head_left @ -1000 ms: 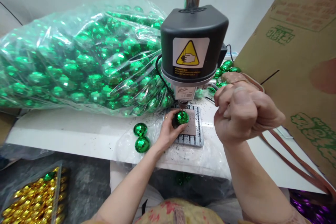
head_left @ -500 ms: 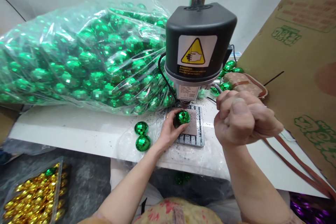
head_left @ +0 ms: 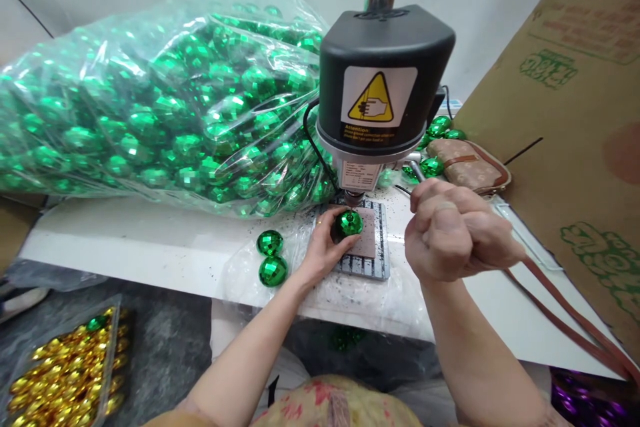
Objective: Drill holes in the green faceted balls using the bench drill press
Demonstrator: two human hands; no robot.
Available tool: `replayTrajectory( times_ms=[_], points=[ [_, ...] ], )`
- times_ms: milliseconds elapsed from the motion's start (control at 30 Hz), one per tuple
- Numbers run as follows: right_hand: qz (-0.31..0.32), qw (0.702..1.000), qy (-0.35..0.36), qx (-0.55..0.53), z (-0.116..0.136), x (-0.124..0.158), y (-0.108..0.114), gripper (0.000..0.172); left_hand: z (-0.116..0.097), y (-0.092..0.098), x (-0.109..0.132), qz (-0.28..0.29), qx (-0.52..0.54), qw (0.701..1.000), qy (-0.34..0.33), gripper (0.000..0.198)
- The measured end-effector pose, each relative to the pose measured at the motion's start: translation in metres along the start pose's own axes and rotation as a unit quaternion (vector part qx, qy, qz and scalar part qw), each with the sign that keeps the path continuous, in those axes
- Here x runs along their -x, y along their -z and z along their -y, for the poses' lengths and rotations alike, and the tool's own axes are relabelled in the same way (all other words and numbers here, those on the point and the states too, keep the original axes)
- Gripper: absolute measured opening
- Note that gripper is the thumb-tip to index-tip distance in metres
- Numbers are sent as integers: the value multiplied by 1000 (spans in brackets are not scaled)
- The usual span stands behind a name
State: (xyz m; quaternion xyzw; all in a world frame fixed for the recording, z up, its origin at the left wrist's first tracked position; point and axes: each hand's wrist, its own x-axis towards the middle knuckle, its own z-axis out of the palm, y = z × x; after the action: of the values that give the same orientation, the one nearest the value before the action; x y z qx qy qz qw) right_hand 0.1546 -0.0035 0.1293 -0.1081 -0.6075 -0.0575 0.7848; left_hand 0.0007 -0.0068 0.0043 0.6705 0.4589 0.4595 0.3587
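Note:
My left hand (head_left: 320, 247) pinches a green faceted ball (head_left: 349, 223) and holds it on the pad of the base plate (head_left: 373, 260), directly under the bit of a small black bench drill (head_left: 383, 83). My right hand (head_left: 450, 230) is closed in a fist round the drill's thin metal lever, whose end (head_left: 416, 169) shows just above my knuckles. Two more green balls (head_left: 270, 257) lie loose on the white table (head_left: 125, 243), left of my left hand.
A big clear bag of green balls (head_left: 150, 100) fills the table's left and back. A brown patterned pouch (head_left: 467, 163) with long straps lies right, beside a leaning cardboard box (head_left: 575, 100). A tray of gold balls (head_left: 65, 373) sits on the floor at lower left.
My right fist has come down a little with the lever. The left hand keeps the ball in the same place under the bit. The view has shifted slightly.

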Motion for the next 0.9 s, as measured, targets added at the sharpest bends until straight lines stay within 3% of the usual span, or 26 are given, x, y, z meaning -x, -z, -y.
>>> replayTrajectory(
  times_ms=[167, 267, 367, 433, 533, 600, 667, 767, 833, 900],
  points=[
    [-19, 999, 29, 14, -2, 11, 1, 45, -1, 0, 1, -5, -10, 1000, -5, 51],
    [-27, 998, -45, 25, 6, -1, -5, 47, 0, -1, 1, -7, -15, 1000, -4, 51],
    [-94, 986, -127, 48, 13, -27, -17, 46, -1, -2, -2, -11, -13, 1000, -1, 50],
    [-100, 978, -177, 39, 12, -43, -24, 45, -4, -2, -1, -25, -15, 1000, 5, 50],
    [-114, 976, -176, 61, 9, -55, -28, 46, -15, 2, 14, -80, -60, 995, 0, 48],
    [-120, 975, -171, 71, 8, -56, -27, 46, -24, 7, 39, -95, -94, 990, -53, 48],
    [-118, 976, -170, 66, 8, -54, -26, 45, -30, 14, 70, -43, -105, 981, -157, 53],
    [-117, 978, -166, 50, 8, -52, -26, 43, -30, 24, 116, 118, -166, 932, -301, 49],
    [-126, 980, -149, 40, 6, -52, -26, 42, -24, 28, 138, 194, -235, 900, -312, 38],
    [-127, 983, -129, 30, 4, -52, -26, 41, -18, 32, 150, 217, -253, 896, -292, 38]
  ],
)
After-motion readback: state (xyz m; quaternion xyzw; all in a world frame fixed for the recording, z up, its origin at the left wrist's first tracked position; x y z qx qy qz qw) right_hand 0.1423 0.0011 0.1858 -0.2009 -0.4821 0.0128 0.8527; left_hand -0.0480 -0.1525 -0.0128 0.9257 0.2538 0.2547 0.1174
